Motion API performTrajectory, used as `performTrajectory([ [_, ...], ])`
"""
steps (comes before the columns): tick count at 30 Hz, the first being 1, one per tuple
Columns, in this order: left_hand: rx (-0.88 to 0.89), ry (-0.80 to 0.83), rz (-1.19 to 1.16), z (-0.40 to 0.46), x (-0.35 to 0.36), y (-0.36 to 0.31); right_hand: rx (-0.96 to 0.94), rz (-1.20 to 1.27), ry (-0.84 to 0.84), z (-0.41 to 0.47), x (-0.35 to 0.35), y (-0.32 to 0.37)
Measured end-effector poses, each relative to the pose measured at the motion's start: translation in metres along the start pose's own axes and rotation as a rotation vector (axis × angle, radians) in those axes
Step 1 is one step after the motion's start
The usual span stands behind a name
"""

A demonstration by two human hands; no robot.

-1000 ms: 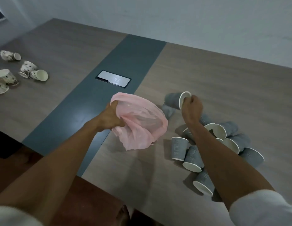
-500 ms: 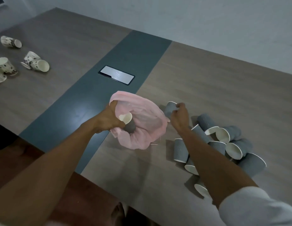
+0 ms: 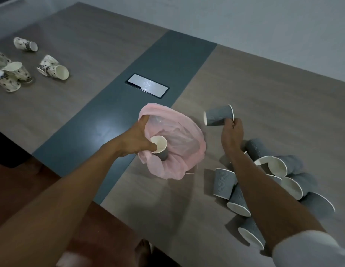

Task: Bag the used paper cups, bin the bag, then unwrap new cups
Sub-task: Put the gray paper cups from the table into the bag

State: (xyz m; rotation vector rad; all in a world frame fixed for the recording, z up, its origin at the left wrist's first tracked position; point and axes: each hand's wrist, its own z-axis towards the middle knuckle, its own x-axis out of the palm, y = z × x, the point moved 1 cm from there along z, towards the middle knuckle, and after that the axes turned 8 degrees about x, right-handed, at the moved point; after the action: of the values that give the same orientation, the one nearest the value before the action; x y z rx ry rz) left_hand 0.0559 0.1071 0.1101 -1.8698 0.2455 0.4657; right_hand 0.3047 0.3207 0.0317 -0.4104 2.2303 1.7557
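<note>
My left hand (image 3: 136,138) grips the rim of a pink plastic bag (image 3: 179,151) and holds its mouth wide above the table. One grey ribbed cup (image 3: 159,146) stands upright inside the bag, its white inside showing. Just right of the bag's mouth, my right hand (image 3: 232,132) holds another grey cup (image 3: 219,115) on its side by the rim. Several more grey cups (image 3: 276,180) lie in a heap on the table at the right, partly hidden by my right forearm.
Several white cups with dark speckles (image 3: 15,74) lie scattered at the far left of the table. A silver cable hatch (image 3: 147,88) sits in the dark centre strip (image 3: 167,60). The table's front edge runs diagonally below my left arm; brown floor shows beneath it.
One second ago my right hand lifted a cup from the heap; it dropped it into the bag. Now it holds another grey cup just right of the bag's mouth, which gapes wider.
</note>
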Motion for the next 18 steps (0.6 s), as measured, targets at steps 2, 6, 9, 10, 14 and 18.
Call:
performTrajectory([
  [2,-0.008,0.009,-0.008,0.005,-0.001,-0.008,-0.029,0.242,0.105,-0.024,-0.002,0.01],
  [6,-0.032,0.02,-0.018,0.011,-0.001,-0.024,-0.171,-0.01,0.303,-0.058,0.01,0.005],
  [9,-0.046,0.021,-0.001,0.013,-0.001,-0.03,-0.349,-0.106,0.31,-0.072,0.018,0.003],
  [10,-0.05,0.018,-0.001,0.012,-0.001,-0.031,-0.414,-0.122,0.289,-0.075,0.021,0.003],
  [14,-0.058,0.033,-0.002,0.008,0.0,-0.032,-0.529,-0.095,0.261,-0.088,0.035,0.006],
  [18,-0.049,0.017,-0.036,0.006,-0.001,-0.032,-0.536,-0.115,0.387,-0.1,0.05,0.01],
])
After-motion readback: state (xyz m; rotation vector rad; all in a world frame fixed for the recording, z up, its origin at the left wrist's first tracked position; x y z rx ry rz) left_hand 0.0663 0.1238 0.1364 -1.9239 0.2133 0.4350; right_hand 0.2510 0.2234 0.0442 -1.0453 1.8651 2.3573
